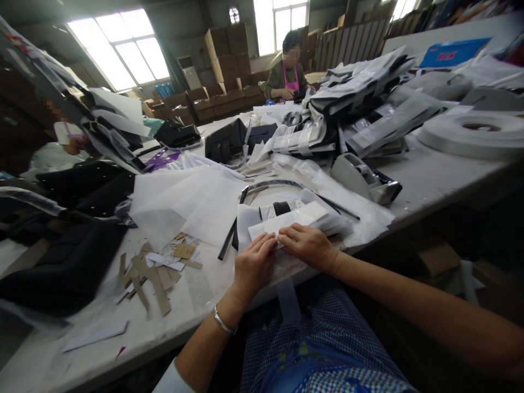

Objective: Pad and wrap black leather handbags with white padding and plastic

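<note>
In front of me at the table edge lies a handbag (242, 221) wrapped in white, with a black strap piece (281, 207) showing on top and a dark handle (282, 183) arching behind it. A folded white wrapping sheet (298, 215) lies across its near side. My left hand (256, 259), a silver bangle on its wrist, has its fingers closed on the sheet's near edge. Close beside it, my right hand (307, 245) presses the same edge with bent fingers. The fingertips of both hands nearly meet; what lies under them is partly hidden.
Cardboard scraps (153, 275) and large white sheets (184, 202) lie to the left, with black bags (61, 267) beyond. A tape dispenser (360, 177), a pile of wrapped bags (352, 103) and a big white roll (470, 134) stand right. Another person (289, 68) works across the table.
</note>
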### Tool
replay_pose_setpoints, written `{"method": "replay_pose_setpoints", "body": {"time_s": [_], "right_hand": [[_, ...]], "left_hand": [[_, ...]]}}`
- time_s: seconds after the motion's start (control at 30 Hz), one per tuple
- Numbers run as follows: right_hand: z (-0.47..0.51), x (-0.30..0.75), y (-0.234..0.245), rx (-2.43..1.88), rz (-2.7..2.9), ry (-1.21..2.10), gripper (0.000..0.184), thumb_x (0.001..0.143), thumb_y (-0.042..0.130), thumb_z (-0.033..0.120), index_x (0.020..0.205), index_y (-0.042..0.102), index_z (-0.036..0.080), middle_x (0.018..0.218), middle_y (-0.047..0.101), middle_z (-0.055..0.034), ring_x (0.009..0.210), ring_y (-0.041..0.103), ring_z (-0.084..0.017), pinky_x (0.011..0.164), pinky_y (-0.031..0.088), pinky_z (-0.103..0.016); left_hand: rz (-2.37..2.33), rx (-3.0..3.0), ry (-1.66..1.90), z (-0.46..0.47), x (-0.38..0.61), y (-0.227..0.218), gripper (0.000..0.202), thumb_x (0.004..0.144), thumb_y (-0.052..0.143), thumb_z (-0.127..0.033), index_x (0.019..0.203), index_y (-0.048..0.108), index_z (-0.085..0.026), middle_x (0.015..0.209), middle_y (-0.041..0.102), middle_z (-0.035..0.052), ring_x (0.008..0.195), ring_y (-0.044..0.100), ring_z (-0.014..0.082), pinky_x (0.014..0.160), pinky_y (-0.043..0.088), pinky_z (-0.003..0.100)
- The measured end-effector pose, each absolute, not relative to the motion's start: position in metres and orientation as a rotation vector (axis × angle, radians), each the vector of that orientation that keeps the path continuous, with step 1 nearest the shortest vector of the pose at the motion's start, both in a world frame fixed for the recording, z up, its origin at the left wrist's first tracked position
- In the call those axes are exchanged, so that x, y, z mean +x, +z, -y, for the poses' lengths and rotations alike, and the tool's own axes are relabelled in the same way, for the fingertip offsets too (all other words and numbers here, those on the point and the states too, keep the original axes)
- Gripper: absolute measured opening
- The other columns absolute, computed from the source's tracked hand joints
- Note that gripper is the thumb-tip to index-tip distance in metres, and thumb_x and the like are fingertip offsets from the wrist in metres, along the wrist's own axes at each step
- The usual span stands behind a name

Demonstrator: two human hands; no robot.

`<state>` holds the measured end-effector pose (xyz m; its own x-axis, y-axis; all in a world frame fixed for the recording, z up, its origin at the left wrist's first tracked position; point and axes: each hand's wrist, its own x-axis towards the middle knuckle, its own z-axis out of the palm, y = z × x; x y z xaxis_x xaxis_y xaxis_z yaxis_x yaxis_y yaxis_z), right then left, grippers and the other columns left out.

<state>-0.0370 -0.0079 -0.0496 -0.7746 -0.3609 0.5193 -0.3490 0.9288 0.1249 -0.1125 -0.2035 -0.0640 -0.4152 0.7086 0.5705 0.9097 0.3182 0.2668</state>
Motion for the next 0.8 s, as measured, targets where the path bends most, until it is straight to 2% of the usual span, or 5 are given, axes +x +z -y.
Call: {"method": "replay_pose_setpoints", "body": {"time_s": [0.23, 0.4, 0.47, 0.63, 0.8], "right_hand": [[0.0, -0.037, -0.04, 0.551, 2.597, 0.114, 0.026, 0.096, 0.057, 0.023, 0.121, 0.06, 0.018, 0.116, 0.069, -0.0061, 0.098, 0.062, -0.021, 0.082, 0.053, -0.032], [0.0, -0.039, -0.052, 0.515, 2.524, 0.081, 0.02, 0.096, 0.055, 0.02, 0.113, 0.065, 0.017, 0.11, 0.072, -0.0068, 0.094, 0.064, -0.021, 0.08, 0.056, -0.033], [0.0, -0.031, -0.061, 0.531, 2.454, 0.11, 0.021, 0.097, 0.052, 0.017, 0.113, 0.066, 0.016, 0.112, 0.072, -0.0075, 0.099, 0.065, -0.02, 0.087, 0.056, -0.035], [0.007, 0.015, -0.095, 0.611, 2.356, 0.157, 0.041, 0.097, 0.046, 0.008, 0.135, 0.057, 0.02, 0.138, 0.061, -0.0062, 0.135, 0.049, -0.022, 0.117, 0.037, -0.047], [0.027, 0.036, -0.125, 0.723, 2.379, 0.17, 0.043, 0.096, 0.049, 0.008, 0.136, 0.057, 0.021, 0.143, 0.057, -0.0048, 0.142, 0.04, -0.023, 0.121, 0.03, -0.05]], "left_hand": [[2.179, -1.437, -0.688, 0.201, -0.111, -0.065, 0.031, 0.09, 0.058, -0.007, 0.119, 0.063, -0.019, 0.122, 0.071, 0.0052, 0.116, 0.066, 0.0207, 0.1, 0.056, 0.033], [2.106, -1.475, -0.562, 0.203, -0.113, -0.071, 0.034, 0.093, 0.056, -0.01, 0.126, 0.059, -0.018, 0.127, 0.068, 0.005, 0.118, 0.064, 0.0226, 0.099, 0.057, 0.038], [2.087, -1.491, -0.535, 0.204, -0.113, -0.072, 0.034, 0.094, 0.056, -0.011, 0.127, 0.059, -0.018, 0.128, 0.068, 0.005, 0.119, 0.064, 0.023, 0.099, 0.058, 0.039], [2.11, -1.515, -0.525, 0.206, -0.11, -0.072, 0.029, 0.096, 0.054, -0.014, 0.123, 0.061, -0.018, 0.131, 0.065, 0.0069, 0.122, 0.061, 0.0243, 0.101, 0.056, 0.041], [2.123, -1.523, -0.513, 0.207, -0.109, -0.074, 0.03, 0.096, 0.052, -0.013, 0.124, 0.061, -0.018, 0.134, 0.063, 0.0078, 0.125, 0.059, 0.0248, 0.103, 0.055, 0.042]]}}
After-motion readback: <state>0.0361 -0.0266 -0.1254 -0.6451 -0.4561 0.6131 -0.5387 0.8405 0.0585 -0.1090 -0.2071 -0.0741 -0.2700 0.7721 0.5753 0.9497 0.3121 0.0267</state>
